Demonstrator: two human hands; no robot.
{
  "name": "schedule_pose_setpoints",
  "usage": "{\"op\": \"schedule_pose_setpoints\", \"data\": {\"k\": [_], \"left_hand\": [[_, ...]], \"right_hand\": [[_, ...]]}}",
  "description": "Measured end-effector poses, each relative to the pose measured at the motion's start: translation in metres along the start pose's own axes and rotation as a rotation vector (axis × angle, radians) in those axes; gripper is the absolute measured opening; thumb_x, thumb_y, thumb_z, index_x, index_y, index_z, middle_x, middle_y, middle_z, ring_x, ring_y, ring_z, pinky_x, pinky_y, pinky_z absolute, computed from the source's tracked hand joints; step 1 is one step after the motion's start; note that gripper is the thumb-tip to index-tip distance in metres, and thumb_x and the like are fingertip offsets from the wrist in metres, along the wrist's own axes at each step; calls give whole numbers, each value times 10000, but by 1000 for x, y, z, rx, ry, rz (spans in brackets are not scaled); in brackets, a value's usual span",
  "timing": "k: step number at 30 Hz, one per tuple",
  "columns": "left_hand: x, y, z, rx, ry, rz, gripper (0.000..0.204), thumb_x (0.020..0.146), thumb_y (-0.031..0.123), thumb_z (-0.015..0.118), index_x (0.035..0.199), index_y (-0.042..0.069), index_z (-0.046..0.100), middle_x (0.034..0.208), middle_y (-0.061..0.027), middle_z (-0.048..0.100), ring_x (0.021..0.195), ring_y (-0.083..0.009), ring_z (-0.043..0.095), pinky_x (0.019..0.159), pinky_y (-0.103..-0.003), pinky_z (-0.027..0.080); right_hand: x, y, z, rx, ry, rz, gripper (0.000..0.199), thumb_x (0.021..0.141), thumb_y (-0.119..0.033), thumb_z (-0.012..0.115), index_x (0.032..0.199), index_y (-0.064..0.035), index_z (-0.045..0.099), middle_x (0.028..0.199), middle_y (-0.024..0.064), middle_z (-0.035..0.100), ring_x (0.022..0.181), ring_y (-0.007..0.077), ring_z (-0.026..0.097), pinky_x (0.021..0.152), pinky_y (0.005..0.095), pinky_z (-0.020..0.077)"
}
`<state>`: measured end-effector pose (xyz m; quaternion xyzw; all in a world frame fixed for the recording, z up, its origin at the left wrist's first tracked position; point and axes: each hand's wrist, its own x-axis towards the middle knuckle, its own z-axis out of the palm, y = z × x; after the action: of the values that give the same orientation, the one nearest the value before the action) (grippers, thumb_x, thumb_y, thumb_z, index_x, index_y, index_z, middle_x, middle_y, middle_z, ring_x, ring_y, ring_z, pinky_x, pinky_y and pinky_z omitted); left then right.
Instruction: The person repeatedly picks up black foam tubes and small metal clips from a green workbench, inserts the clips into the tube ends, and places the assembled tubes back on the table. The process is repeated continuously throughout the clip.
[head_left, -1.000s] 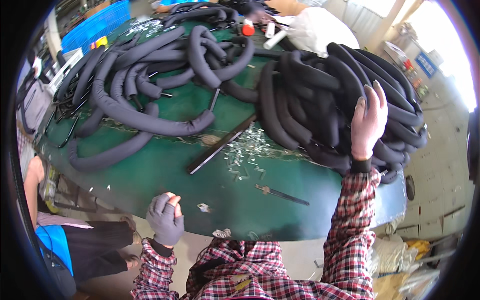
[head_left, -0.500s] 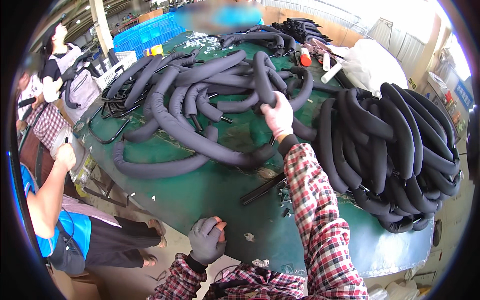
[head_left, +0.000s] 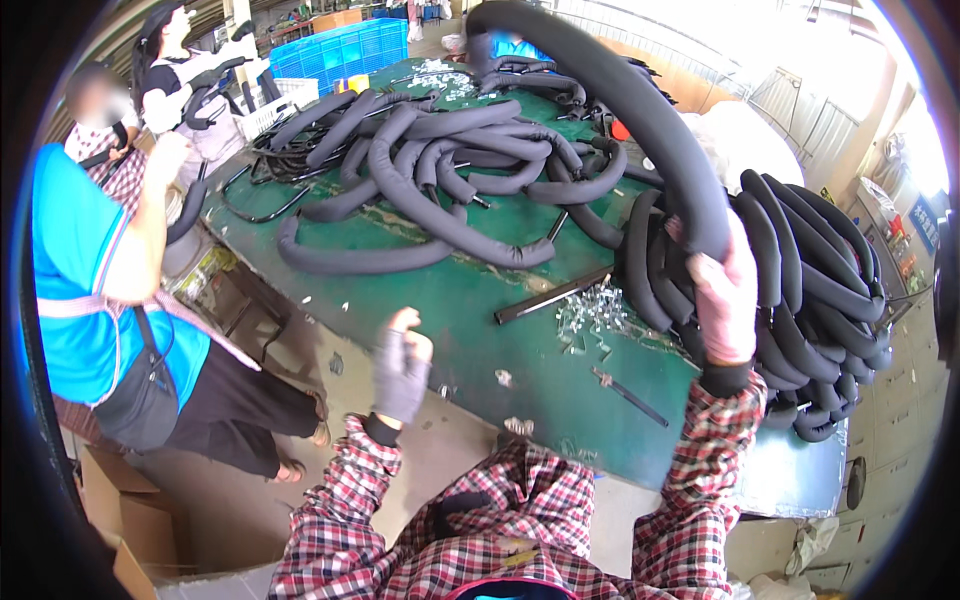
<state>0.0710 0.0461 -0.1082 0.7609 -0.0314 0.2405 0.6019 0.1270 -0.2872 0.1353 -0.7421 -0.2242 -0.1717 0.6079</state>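
My right hand [head_left: 727, 295], in a pale glove, grips the lower end of a curved, dark padded tube [head_left: 640, 105]. The tube arches up and away to the left, over the far part of the table. My left hand [head_left: 401, 370], in a grey glove with bare fingertips, is raised off the table's near left edge. Its index finger and thumb stand apart, half bent, with nothing seen between them. More padded tubes [head_left: 420, 215] lie tangled on the green table [head_left: 450, 320]. At the right, behind my right hand, a big heap of similar tubes [head_left: 790, 260] is stacked.
Small metal clips [head_left: 597, 317] lie scattered beside a dark bar [head_left: 550, 295]. A thin black tool [head_left: 632, 397] rests nearer me. On the left a co-worker in a blue shirt [head_left: 85, 230] stands close to the table. Blue crates [head_left: 340, 45] stand at the back.
My right hand has lifted a padded tube from the middle pile and brought it right and nearer. My left hand has risen, its index finger straighter. The blue-shirted co-worker shows more fully.
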Motion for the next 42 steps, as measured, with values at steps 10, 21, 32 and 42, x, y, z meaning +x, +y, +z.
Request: {"op": "schedule_pose_setpoints", "data": {"k": [10, 21, 32, 42], "left_hand": [[-32, 188, -124, 233, -243, 413, 782, 923, 515, 690, 1394, -53, 433, 1268, -182, 587, 1147, -292, 589, 987, -424, 466], [-101, 93, -79, -131, -873, -421, 425, 789, 31, 744, 1187, 2, 597, 983, -65, 698, 883, -114, 668, 818, -268, 546], [-98, 78, -29, 80, -834, -186, 628, 782, 241, 853, 1299, 33, 561, 965, -176, 718, 833, -358, 720, 736, -404, 567], [-79, 75, -13, 229, -788, -212, 633, 845, 224, 798, 1399, 73, 532, 892, -189, 719, 800, -392, 717, 705, -429, 565]], "right_hand": [[-98, -39, 84, -277, -776, -337, 537, 768, -258, 779, 1246, -79, 612, 1067, 156, 690, 1004, 381, 658, 884, 452, 525], [-185, 67, 122, 294, -161, 206, 477, 987, -448, 619, 1221, -32, 642, 1147, 109, 683, 1092, 237, 636, 1008, 389, 471], [-186, 111, 154, 801, -389, 481, 604, 1072, -501, 418, 1177, 37, 672, 1226, 147, 685, 1133, 235, 649, 982, 362, 502], [-158, 98, 131, 135, -192, 289, 225, 1028, -215, 601, 1093, -26, 705, 1009, 67, 700, 890, 167, 663, 790, 319, 544]]}}
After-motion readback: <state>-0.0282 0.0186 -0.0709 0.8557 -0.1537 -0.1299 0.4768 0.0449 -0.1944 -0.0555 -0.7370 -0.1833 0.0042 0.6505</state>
